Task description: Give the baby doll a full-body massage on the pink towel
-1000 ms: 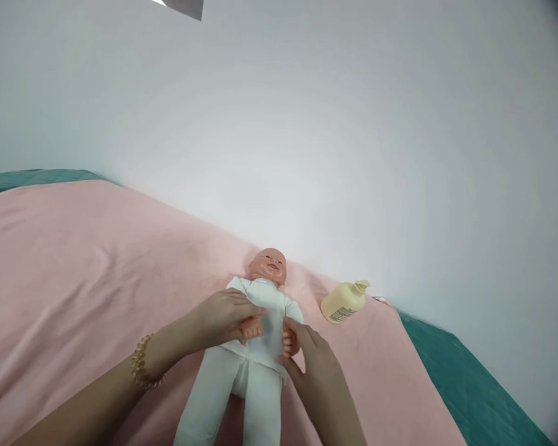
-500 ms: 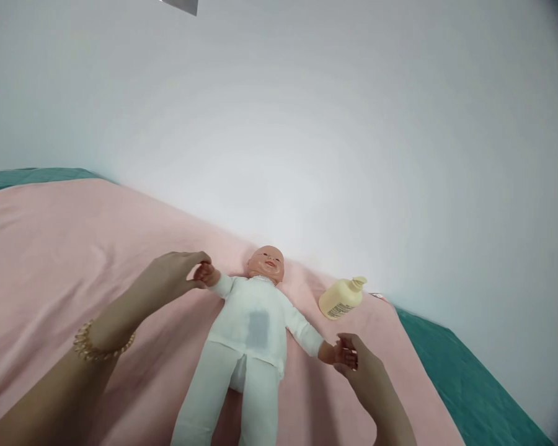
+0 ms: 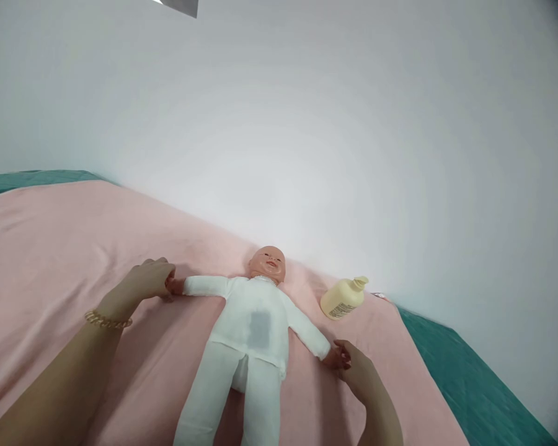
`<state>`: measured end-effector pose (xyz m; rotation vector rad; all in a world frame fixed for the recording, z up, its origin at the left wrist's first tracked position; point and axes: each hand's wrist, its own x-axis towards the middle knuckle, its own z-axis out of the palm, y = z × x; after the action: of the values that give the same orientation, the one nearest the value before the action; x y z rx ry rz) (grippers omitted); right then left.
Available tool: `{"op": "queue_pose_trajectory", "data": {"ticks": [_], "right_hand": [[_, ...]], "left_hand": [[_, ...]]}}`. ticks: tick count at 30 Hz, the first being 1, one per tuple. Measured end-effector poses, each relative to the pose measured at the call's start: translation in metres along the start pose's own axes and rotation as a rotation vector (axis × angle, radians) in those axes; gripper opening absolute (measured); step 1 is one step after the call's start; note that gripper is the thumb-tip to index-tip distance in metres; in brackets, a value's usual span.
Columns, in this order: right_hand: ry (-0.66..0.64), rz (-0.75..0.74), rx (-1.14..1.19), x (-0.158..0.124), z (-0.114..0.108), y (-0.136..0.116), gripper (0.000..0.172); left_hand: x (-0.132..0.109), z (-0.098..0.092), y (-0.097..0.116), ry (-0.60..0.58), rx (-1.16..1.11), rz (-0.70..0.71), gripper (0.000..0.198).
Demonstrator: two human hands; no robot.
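A baby doll (image 3: 248, 316) in white clothes lies on its back, its arms spread to both sides and a grey patch on its chest. My left hand (image 3: 151, 279), with a beaded bracelet at the wrist, is closed around the doll's hand on the left, that arm stretched out straight. On the other side my right hand (image 3: 353, 365) grips the doll's other hand between thumb and fingers. A pale yellow pump bottle (image 3: 343, 298) stands tilted-looking near the doll's head, above my right hand and apart from it.
Under the doll spreads a pink blanket (image 3: 65, 235). Green quilted cloth (image 3: 474, 371) shows beyond it at the right, and at the far left. A white wall (image 3: 279, 124) rises directly behind the doll's head.
My left hand has drawn the doll's hand outward to the left, straightening that arm. My right hand has shifted slightly, still at the doll's other hand.
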<state>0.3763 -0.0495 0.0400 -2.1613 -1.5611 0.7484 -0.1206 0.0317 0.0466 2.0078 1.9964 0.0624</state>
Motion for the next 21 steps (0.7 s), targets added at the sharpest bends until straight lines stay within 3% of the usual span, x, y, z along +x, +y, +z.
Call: {"op": "queue_pose_trajectory", "data": {"ticks": [6,11,14,18,21], "right_hand": [[0.004,-0.040,-0.022,0.000,0.001,0.002,0.057],[0.067,-0.082,0.049,-0.010,-0.001,-0.004,0.044],[0.101,-0.107,0.116,-0.019,-0.007,-0.013,0.041],[0.190,-0.139,0.179,-0.030,-0.015,-0.028,0.042],[0.257,-0.172,0.228,-0.038,-0.017,-0.046,0.045]], "left_hand": [[0.000,-0.003,0.001,0.080,-0.066,0.031,0.025],[-0.011,-0.016,0.010,0.192,-0.353,-0.028,0.038],[-0.021,-0.024,0.020,0.261,-0.430,-0.003,0.043],[-0.035,-0.032,0.040,0.339,-0.440,0.049,0.035],[-0.042,-0.034,0.058,0.392,-0.464,0.187,0.033]]}}
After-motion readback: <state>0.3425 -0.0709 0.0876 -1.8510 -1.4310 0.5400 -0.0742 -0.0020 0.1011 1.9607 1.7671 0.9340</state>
